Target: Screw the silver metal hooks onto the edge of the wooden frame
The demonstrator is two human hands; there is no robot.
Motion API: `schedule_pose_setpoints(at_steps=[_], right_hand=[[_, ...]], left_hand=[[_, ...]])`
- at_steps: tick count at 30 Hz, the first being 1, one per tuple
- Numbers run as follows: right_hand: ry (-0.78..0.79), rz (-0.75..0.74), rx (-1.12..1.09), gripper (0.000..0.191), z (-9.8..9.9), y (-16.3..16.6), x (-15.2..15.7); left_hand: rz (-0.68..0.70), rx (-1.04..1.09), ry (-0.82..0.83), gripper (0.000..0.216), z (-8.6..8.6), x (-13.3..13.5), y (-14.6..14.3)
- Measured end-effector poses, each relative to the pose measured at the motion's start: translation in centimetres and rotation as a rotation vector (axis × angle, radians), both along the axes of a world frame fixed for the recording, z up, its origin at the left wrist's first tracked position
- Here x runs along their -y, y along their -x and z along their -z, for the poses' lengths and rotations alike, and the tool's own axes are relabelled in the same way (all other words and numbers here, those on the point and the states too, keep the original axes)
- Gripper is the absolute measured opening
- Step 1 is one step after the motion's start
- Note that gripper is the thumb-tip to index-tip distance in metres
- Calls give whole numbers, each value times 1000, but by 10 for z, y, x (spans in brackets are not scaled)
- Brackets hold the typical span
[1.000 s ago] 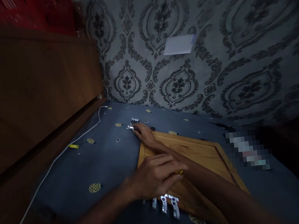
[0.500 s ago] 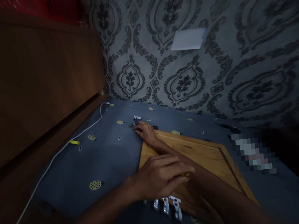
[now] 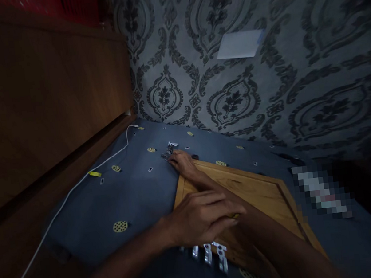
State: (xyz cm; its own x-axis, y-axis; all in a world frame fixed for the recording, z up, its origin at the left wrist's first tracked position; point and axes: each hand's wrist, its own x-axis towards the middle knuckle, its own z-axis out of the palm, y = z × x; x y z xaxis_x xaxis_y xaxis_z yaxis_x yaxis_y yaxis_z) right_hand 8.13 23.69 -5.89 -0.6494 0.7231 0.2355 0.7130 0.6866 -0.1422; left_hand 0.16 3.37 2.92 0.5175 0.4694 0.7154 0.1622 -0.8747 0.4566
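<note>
just beyond the right hand (image 3: 184,162), its grip unclear, lies a metal hinge (image 3: 169,149).

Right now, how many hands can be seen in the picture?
2. The left hand rests on the wooden board; the right hand touches small metal parts beyond the board's far corner. No other hand shows.

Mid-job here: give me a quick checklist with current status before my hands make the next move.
1. Right hand reaches the small metal parts: ok.
2. Its grip on a part: cannot tell, fingers hide it.
3. Left hand rests on the wooden board: ok.
4. Metal clips lie unheld just below that hand: ok.
5. White cable lies away from both hands: ok.
</note>
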Motion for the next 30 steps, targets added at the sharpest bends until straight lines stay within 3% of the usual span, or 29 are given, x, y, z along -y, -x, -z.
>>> schedule_pose_setpoints(at_steps=[8, 16, 24, 30], right_hand=[[-97, -49, 69, 33, -6, 10, 9], [-94, -7, -17, 33, -5, 9, 11], [-16, 101, -322, 35, -13, -10, 21], [159, 261, -650, 27, -30, -65, 58]], left_hand=[[10, -33, 47, 26, 2, -2, -1], [-1, -18, 24, 27, 1, -1, -1], [11, 35, 0, 26, 2, -3, 0], [27, 68, 59, 25, 5, -7, 5]])
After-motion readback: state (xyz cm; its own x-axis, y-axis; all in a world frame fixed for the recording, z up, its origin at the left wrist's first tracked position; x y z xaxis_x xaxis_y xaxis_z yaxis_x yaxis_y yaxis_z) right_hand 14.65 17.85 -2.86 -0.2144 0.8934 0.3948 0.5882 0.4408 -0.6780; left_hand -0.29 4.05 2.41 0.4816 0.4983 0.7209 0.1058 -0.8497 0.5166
